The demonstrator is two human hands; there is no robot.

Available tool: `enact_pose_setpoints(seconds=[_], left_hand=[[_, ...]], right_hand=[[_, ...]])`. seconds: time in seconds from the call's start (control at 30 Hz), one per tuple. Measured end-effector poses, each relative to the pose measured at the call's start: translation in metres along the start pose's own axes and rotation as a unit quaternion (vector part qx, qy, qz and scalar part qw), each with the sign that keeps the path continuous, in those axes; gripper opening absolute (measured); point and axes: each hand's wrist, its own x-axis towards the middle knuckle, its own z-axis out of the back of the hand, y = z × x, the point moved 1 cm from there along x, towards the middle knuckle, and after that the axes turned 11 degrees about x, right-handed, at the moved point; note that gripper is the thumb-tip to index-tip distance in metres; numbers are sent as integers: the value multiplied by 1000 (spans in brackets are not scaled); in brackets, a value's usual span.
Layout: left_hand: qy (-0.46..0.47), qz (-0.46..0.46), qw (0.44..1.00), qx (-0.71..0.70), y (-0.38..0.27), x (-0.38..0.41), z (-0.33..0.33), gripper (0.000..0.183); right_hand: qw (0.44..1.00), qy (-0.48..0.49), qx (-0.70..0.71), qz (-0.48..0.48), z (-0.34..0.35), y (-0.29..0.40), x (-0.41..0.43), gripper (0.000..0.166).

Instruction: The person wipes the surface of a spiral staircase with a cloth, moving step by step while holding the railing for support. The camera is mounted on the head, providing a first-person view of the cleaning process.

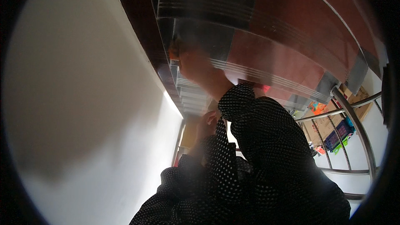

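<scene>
My right hand (193, 61) is stretched out over a stair tread and blurred. At its fingertips is a small orange-brown object (174, 51), too blurred to name, close to the dark skirting along the wall. It looks held against the tiled step (203, 39). My left hand (208, 121) hangs lower, near the sleeve, with its fingers curled; whether anything is in it I cannot tell. Both arms wear black sleeves with white dots (268, 122). A red and pink patch (265, 89) shows partly behind the right sleeve.
Black and dark red tiled stairs (275, 50) with pale grooved lines fill the top. A white wall (87, 84) rises along the left, edged by dark skirting (137, 22). To the right stands a metal railing (359, 125), with a dark plastic basket (339, 134) and cardboard (325, 122) beyond it.
</scene>
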Motion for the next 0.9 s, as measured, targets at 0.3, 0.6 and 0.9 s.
enact_pose_setpoints(seconds=[0.3, 0.6, 0.9], left_hand=[[24, 25, 998, -57, 4, -1, 0, 28], [34, 51, 996, -71, 15, 3, 9, 28], [52, 63, 994, -78, 17, 8, 14, 28]], right_hand=[[987, -106, 114, 29, 27, 71, 55, 35], [979, 154, 45, -122, -54, -16, 7, 35], [994, 22, -103, 24, -81, 0, 43, 40]])
